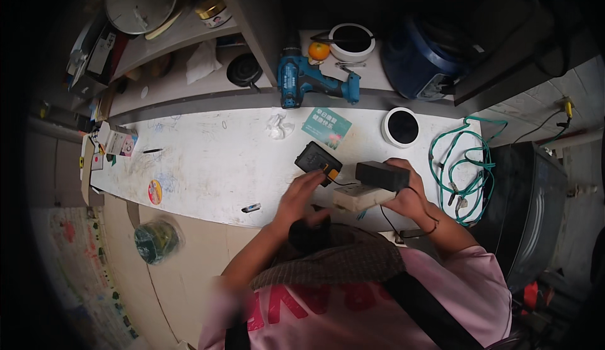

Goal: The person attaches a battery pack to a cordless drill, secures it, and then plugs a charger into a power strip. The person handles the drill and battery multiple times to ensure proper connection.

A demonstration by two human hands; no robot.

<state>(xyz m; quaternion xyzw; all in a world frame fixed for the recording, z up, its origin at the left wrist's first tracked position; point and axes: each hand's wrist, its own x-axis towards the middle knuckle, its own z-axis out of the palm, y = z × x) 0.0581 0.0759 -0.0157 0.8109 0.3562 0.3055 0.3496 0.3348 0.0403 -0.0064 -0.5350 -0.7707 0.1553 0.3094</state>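
Over the front of the white desk, my right hand (406,192) grips a black box-shaped adapter (382,175) together with an off-white block (360,197) that looks like a power strip. The adapter sits against the strip's top; whether it is plugged in cannot be made out. My left hand (301,197) has its fingers stretched out, with the thumb apart. Its fingertips reach the near edge of a black tool battery (313,158) with an orange latch, which lies on the desk. Whether they touch it is unclear. A dark cord hangs below the right hand.
Behind the battery lie a green card (326,127) and crumpled tissue (279,125). A blue cordless drill (299,82) stands at the shelf edge. To the right are a white round container (400,127) and a coiled green cable (463,167). A small marker (251,208) lies near the front edge.
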